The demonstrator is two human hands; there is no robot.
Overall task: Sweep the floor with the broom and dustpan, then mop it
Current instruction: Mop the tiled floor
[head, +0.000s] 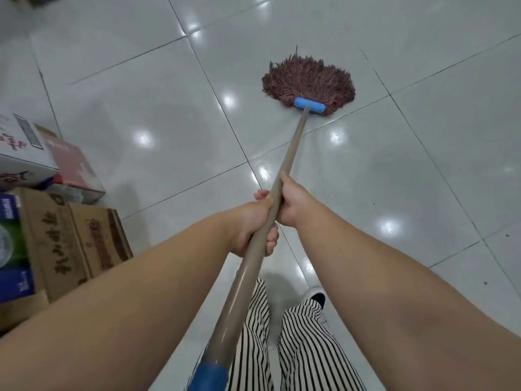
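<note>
- We're indoors, on a floor [394, 170] of large, glossy pale tiles with thin dark grout lines, and round ceiling lights are glinting off it in many spots.
- Over on the left, a stack of cardboard boxes [76, 244] with printed writing sits right on the floor, and a white printed carton [25, 148] with a barcode label rests on top of others.
- Beside it, a red-and-white carton [73, 167]; at the left edge, blue and green packaged goods [11, 244].
- Boxed stock stacked on hard shiny tile: that looks like a shop or storeroom, though which one cannot be told.
</note>
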